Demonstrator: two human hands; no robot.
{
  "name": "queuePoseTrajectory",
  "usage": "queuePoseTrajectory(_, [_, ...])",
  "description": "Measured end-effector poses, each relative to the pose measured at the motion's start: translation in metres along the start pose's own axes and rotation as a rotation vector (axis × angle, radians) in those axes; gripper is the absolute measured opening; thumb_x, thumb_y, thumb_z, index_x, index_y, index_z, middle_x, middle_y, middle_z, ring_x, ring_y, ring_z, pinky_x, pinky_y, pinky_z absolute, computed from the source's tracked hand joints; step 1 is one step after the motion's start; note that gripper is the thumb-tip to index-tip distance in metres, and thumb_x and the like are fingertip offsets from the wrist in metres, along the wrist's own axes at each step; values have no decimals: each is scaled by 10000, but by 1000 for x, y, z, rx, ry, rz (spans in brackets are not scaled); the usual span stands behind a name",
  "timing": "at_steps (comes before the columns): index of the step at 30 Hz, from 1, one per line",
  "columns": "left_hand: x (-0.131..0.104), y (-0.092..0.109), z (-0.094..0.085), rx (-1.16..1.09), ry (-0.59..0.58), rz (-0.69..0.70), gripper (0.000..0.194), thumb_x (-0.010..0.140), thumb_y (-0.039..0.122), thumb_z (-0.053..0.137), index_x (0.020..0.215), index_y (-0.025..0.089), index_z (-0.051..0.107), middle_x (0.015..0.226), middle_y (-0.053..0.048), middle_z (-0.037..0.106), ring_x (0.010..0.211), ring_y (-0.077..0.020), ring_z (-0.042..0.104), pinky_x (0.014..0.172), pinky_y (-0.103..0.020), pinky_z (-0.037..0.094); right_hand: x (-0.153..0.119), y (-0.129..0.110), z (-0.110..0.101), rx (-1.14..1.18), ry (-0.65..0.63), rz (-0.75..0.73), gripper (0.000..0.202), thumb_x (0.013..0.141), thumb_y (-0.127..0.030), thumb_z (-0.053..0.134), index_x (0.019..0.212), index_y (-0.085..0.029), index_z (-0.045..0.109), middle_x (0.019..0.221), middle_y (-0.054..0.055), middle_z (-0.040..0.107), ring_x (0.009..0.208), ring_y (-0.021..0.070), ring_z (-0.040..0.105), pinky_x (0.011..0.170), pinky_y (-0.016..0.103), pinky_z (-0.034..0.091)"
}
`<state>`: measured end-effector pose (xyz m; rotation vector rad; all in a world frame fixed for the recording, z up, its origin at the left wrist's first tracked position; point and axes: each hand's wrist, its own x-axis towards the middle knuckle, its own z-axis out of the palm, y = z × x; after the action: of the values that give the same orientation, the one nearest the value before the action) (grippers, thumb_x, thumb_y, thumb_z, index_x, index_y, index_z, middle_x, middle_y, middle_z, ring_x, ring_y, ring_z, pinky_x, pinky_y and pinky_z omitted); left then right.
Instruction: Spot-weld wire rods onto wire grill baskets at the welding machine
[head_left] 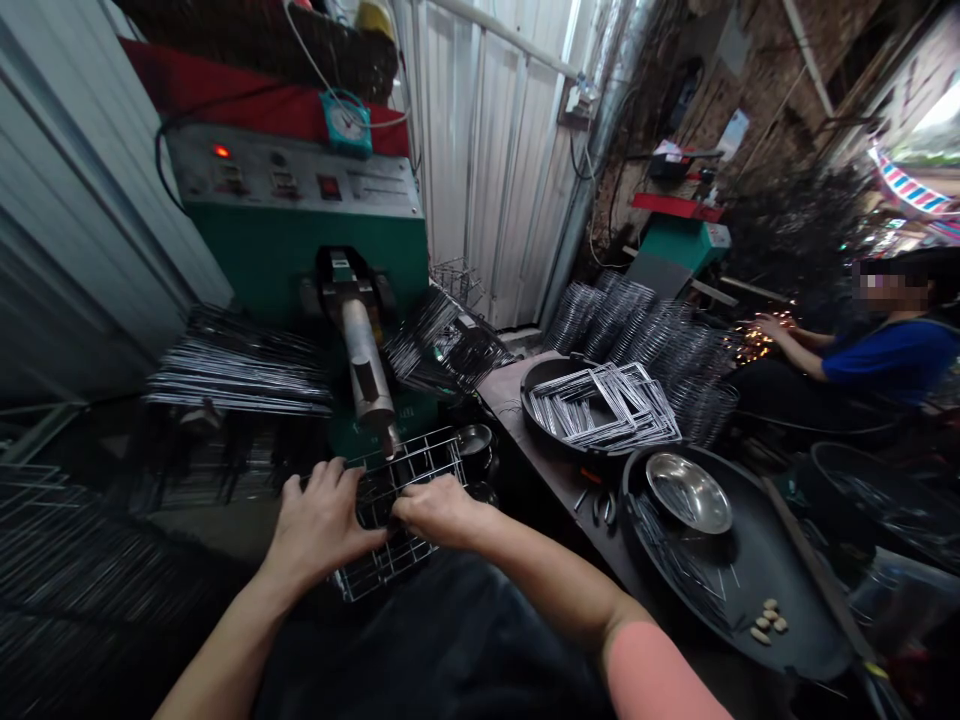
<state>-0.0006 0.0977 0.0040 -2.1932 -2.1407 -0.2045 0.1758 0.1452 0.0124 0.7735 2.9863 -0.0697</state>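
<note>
A small wire basket (439, 455) of crossed metal rods lies in front of me, beneath the arm of a green spot-welding machine (292, 235). The electrode tip (390, 440) comes down close to the basket's far part; whether it touches the wire I cannot tell. My left hand (319, 525) grips the basket's left side, thumb pointing right. Over the basket's middle, my right hand (442, 510) is closed, its fingers curled at the wires. Its fingertips are partly hidden, so any small piece in them does not show.
Stacked wire frames (240, 365) stand left of the machine. On the right, a black pan (540, 365) holds rectangular wire frames, and a larger tray (780, 560) holds a steel bowl (690, 490) and loose rods. Pliers (604, 505) lie nearby. Farther right, a co-worker (885, 350) sits by flying sparks.
</note>
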Motion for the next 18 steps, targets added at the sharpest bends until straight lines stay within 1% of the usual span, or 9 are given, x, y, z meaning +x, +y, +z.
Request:
queuePoseTrajectory(3, [10,-2,-2,-1,-13,-9,671,651,475,608,1195,81,615,1225,-232,619,1184,-397,556,977,-566,427,6,5,-4,12,1,9,213,992,-239,510,1047,-181,708,1002,79,734,873,197,692,605,275,470])
queuePoseTrajectory(6, [15,-5,-1,-34,-44,-8,648,652,456,588,1185,87,618,1204,-220,626,1148,-383,577,928,-538,455,9,9,-7,15,7,10,222,999,-262,508,1072,-185,703,1031,71,736,887,200,695,614,281,485])
queuePoseTrajectory(9, [16,-7,1,-59,-60,-2,631,646,445,574,1177,107,622,1207,-215,629,1137,-383,583,913,-536,463,9,8,-2,-5,20,11,222,1000,-244,496,1080,-191,696,1017,62,741,878,199,707,600,278,483])
queuePoseTrajectory(14, [17,-7,3,-41,4,4,629,615,443,603,1146,109,648,1172,-236,637,1129,-430,583,914,-584,461,8,5,10,-32,89,17,192,982,-183,491,1024,-182,679,958,64,743,847,192,719,635,287,503])
queuePoseTrajectory(16, [24,-10,2,-46,28,-1,621,610,438,615,1143,121,655,1176,-236,637,1137,-434,582,925,-591,459,13,7,10,-40,106,34,203,983,-158,473,1027,-175,672,970,67,742,851,187,718,668,289,518])
queuePoseTrajectory(18, [33,-14,2,-54,12,-25,602,615,436,620,1139,141,661,1164,-224,641,1133,-425,589,919,-580,466,20,10,8,-55,116,55,220,989,-145,454,1040,-168,667,992,74,738,858,183,714,697,289,528])
